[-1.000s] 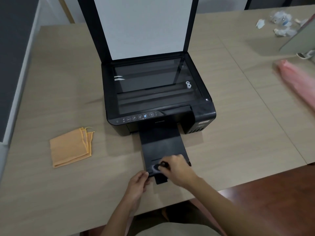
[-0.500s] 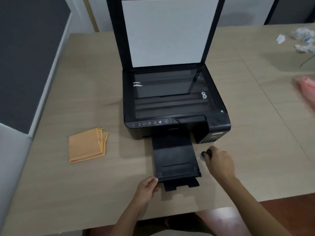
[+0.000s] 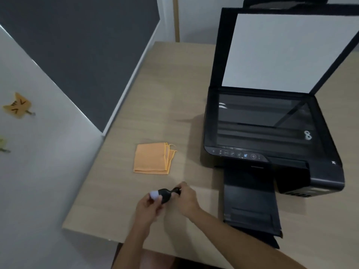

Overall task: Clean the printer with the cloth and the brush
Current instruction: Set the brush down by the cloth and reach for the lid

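Brush (image 3: 164,195) now left of printer (image 3: 272,148), between both hands (image 3: 169,202).

The top of the raised scanner lid (image 3: 287,53) on the black flatbed printer (image 3: 272,133) is running out past the upper and right edges. The printer's black pull-out paper tray (image 3: 250,200) is blurring at its near end. Left of the printer, the right hand (image 3: 187,199) is covering the handle end of the small black brush with a pale tip (image 3: 164,195), and the left hand (image 3: 148,207) is hiding its underside. The control-panel icons (image 3: 239,153) are too small to read.
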A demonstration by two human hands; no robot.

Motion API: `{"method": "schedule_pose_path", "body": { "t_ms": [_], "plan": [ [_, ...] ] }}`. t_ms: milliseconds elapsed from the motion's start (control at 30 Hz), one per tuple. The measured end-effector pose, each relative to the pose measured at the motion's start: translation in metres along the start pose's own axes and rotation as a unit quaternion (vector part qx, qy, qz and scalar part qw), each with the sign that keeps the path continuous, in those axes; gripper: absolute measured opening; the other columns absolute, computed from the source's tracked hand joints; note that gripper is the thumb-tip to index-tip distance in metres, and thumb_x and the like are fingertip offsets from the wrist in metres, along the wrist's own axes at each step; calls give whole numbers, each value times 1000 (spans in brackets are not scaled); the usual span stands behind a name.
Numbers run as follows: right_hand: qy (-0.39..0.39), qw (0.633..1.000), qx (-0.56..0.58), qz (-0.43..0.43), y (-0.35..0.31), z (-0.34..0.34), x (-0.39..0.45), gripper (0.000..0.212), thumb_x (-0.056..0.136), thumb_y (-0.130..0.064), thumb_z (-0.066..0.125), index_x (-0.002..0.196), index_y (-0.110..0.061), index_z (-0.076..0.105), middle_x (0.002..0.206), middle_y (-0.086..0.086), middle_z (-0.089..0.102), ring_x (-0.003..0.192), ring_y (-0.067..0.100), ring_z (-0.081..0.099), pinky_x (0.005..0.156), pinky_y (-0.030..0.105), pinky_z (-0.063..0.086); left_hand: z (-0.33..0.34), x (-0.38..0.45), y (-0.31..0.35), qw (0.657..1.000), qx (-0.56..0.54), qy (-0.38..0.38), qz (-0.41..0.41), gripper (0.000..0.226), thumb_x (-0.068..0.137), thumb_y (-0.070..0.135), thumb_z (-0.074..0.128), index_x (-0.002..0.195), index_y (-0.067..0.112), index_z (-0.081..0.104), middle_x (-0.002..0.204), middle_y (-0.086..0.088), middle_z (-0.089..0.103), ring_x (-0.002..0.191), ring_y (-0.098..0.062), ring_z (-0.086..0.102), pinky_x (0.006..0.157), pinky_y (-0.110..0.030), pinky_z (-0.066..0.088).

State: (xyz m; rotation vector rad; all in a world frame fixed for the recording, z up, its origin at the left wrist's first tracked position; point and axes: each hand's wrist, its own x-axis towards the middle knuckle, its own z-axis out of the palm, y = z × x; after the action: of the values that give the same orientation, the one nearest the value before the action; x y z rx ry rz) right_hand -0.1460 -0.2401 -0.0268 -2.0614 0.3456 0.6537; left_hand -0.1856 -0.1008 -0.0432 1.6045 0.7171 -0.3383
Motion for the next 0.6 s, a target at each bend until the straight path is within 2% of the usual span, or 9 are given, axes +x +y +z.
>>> {"method": "schedule_pose_path", "body": {
  "t_ms": [100,167,267,333,367,433,500,567,600],
  "plan": [
    [-8,1000,-26,9,-18,32,11,22,91,-8,51,112,-2,55,114,17,64,104,27,60,81,27,45,-33,29,-3,997,71,43,-7,14,86,15,69,90,3,70,66,-14,72,63,-24,65,59,-34,49],
    [-20,997,-71,13,-25,48,18,25,92,-8,48,114,-1,57,118,18,61,109,29,58,87,30,46,-47,44,-3,990,128,63,-1,15,85,18,70,78,4,69,59,-10,71,61,-27,66,59,-39,52],
    [-53,989,-141,-10,-29,58,23,28,91,-5,48,117,0,58,123,19,59,113,32,56,94,34,45,-58,59,-5,973,218,75,13,23,84,25,71,73,5,66,61,-11,73,60,-28,68,64,-41,56],
    [-85,986,-143,-24,-31,52,18,29,89,-5,49,117,0,57,122,20,58,112,34,56,89,35,46,-58,63,-3,960,265,86,17,27,82,27,72,83,1,66,73,-15,74,69,-31,69,70,-42,55],
    [-100,986,-133,-33,-31,44,15,27,89,-5,50,115,0,56,119,21,58,109,35,56,81,33,45,-55,64,-2,952,286,105,14,31,81,26,74,93,-1,65,87,-19,73,82,-35,68,76,-43,52],
    [-121,989,-59,-63,-32,17,1,18,89,-5,50,105,-4,58,104,15,59,91,27,58,66,26,41,-49,64,6,945,288,153,-8,53,76,19,77,117,-4,53,117,-29,57,108,-42,55,87,-43,46],
    [-78,987,-16,-140,-34,-32,-11,18,90,-10,53,100,-15,66,87,1,63,76,10,57,62,16,43,-35,63,35,952,245,182,26,67,74,14,78,128,-1,42,130,-35,40,114,-45,47,92,-47,45],
    [26,974,16,-225,-39,-103,-24,13,89,-21,59,89,-27,70,68,-10,68,61,1,62,59,14,49,-16,68,82,955,206,182,108,66,76,12,76,130,2,40,133,-34,36,113,-45,48,95,-49,46],
    [92,963,43,-249,-43,-145,-29,11,88,-28,61,82,-29,69,61,-10,68,56,1,63,56,16,51,-5,72,112,954,185,176,157,62,78,13,74,130,3,42,135,-32,36,111,-44,51,96,-48,45]
  ]
}}
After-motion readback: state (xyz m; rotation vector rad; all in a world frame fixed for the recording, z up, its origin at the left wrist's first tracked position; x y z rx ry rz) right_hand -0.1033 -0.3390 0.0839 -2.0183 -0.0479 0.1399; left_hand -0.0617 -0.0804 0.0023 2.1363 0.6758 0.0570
